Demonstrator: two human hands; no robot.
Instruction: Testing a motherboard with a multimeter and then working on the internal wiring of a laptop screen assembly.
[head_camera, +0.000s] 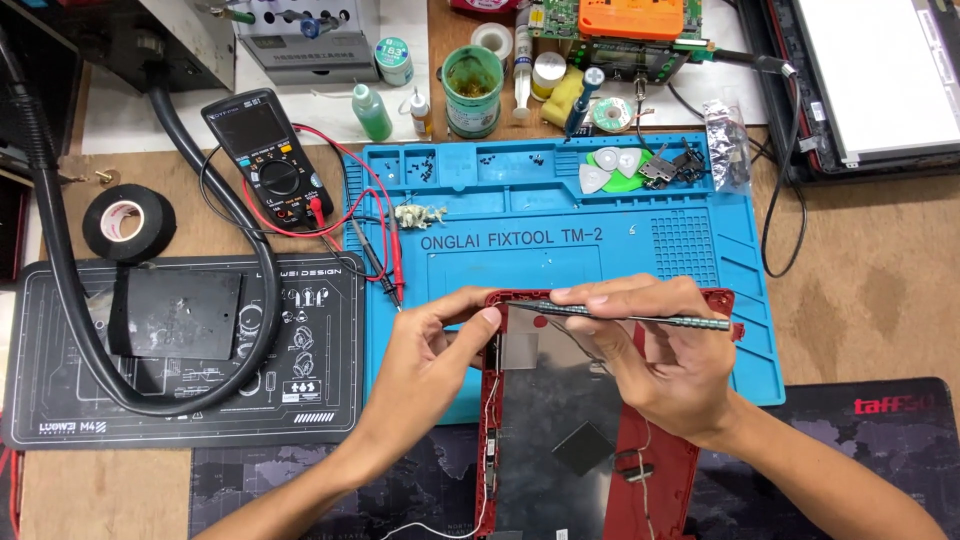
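Wooden bench (880, 280) carries blue mat (560, 230), black mat (320, 400), tape roll (128, 222)

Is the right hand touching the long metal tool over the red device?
Touching. The head view shows the right hand with its fingers wrapped around the metal tool above the red device.

a wooden workbench (870, 280) under bright even light carries a blue work mat (560, 220) and a black printed mat (320, 400).

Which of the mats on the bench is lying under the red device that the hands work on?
The blue silicone mat in the middle. The red device overlaps its lower edge, while the black mat on the left carries only a dark square plate.
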